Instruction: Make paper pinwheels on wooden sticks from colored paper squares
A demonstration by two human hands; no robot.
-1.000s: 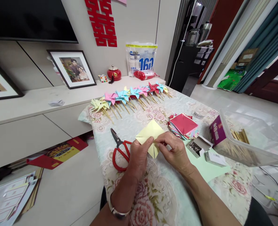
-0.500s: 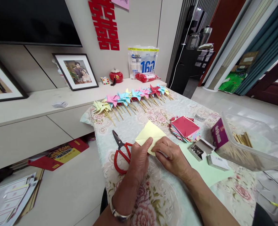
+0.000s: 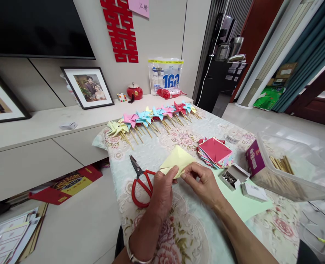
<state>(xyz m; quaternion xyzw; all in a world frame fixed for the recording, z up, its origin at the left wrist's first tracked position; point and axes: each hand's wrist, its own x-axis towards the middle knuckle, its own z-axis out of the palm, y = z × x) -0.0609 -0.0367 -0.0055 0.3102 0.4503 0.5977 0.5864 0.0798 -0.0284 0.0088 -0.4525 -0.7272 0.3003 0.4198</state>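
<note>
A square of pale yellow paper [image 3: 178,157] is held over the near half of the table, with cut slits running in from its edges. My left hand [image 3: 164,183] grips its left lower edge, thumb on top. My right hand [image 3: 199,179] pinches the near right corner between thumb and fingers. Left of my left hand lie red-handled scissors [image 3: 142,183], blades pointing away. A stack of coloured paper squares [image 3: 216,150], red on top, sits beyond my right hand. Beside it, a small open box of metal pins [image 3: 230,179] rests on a green sheet [image 3: 243,205].
Finished paper pinwheels [image 3: 144,116] on sticks line the table's far edge. A clear plastic bin [image 3: 297,165] holding wooden sticks stands on the right, near a small white box [image 3: 254,192] and a roll of clear tape [image 3: 233,135]. The floral tablecloth [image 3: 203,231] covers the table.
My right hand has shifted its grip to the paper's near right corner, fingers now pinching there. The yellow paper has turned slightly. The camera view has tilted a little.
</note>
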